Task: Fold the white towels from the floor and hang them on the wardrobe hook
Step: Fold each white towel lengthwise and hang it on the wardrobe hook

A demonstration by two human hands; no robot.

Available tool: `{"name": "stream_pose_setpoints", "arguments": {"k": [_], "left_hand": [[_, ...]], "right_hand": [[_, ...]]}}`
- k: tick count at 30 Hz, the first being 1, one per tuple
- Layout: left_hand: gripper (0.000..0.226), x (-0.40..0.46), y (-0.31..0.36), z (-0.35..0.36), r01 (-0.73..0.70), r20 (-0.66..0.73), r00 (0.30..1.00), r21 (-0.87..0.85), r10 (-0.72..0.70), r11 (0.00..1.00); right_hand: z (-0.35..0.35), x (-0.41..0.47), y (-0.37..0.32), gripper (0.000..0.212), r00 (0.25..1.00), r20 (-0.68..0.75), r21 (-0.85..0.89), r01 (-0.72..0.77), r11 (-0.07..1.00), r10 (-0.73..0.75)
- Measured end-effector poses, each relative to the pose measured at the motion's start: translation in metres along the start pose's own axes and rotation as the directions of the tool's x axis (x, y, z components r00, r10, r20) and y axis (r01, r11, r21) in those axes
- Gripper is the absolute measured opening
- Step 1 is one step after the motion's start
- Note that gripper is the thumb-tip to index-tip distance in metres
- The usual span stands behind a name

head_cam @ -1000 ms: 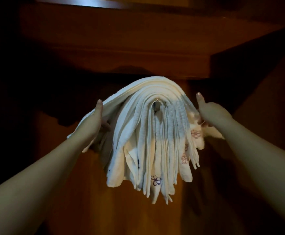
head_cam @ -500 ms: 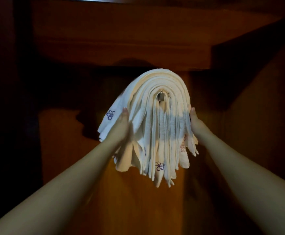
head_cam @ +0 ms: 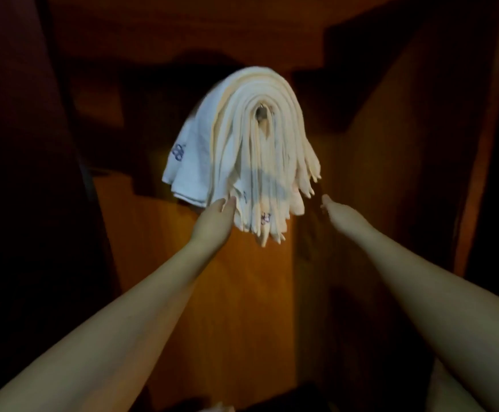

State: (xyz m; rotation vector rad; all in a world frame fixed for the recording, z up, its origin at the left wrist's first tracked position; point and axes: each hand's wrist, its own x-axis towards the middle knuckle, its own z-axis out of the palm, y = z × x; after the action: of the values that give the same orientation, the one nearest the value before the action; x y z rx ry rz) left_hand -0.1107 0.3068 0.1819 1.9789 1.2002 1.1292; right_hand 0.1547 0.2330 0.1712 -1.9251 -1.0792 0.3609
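The white towels (head_cam: 242, 150) hang in one thick folded bundle over a hook (head_cam: 261, 106), a little above the middle of the view, against the wooden wardrobe (head_cam: 242, 292). Only a small metal part of the hook shows, inside the arch of the folds. The ends of the layers hang down, and small purple embroidery (head_cam: 178, 151) shows at 9 o'clock on the bundle.

The left hand (head_cam: 215, 218) is at 7 o'clock from the bundle. Its grip is wide: the fingers are straight and touch the lower edge of the towels. The right hand (head_cam: 342, 215) is at 4 o'clock, near the hanging ends but apart from them. Its fingers point forward and hold nothing, though the picture is blurred there.

The wardrobe is of orange-brown wood, and a lit panel runs down below the towels. The room is very dark. The left side and the upper corners are almost black, so the details are hard to make out.
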Motion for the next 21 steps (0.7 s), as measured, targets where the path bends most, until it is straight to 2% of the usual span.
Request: {"name": "stream_pose_setpoints", "arguments": {"k": [3,6,9,15,18,21], "left_hand": [[0.047,-0.045,-0.011,0.025,-0.048,0.169,0.985,0.186,0.016,0.981],[0.045,-0.091,-0.027,0.051,-0.079,0.362,0.932,0.218,-0.006,0.973],[0.044,-0.138,-0.047,0.086,-0.103,0.559,0.828,0.248,-0.056,0.963],[0.039,-0.226,-0.075,0.185,-0.193,0.785,0.615,0.242,-0.075,0.951],[0.038,-0.261,-0.078,0.246,-0.262,0.865,0.495,0.245,-0.088,0.933],[0.034,-0.293,-0.073,0.315,-0.264,0.893,0.432,0.259,-0.126,0.929]], "right_hand": [[0.008,-0.058,0.043,0.063,0.993,0.114,-0.139,0.038,0.99,-0.022],[0.013,-0.118,0.092,0.053,0.985,0.171,-0.23,0.049,0.972,-0.01],[0.02,-0.178,0.143,0.047,0.973,0.222,-0.284,-0.006,0.959,0.071],[0.02,-0.264,0.245,0.034,0.926,0.27,-0.412,-0.136,0.901,0.264],[0.015,-0.291,0.311,0.033,0.883,0.281,-0.443,-0.227,0.867,0.375],[-0.001,-0.313,0.386,0.042,0.843,0.263,-0.459,-0.32,0.829,0.47]]}}
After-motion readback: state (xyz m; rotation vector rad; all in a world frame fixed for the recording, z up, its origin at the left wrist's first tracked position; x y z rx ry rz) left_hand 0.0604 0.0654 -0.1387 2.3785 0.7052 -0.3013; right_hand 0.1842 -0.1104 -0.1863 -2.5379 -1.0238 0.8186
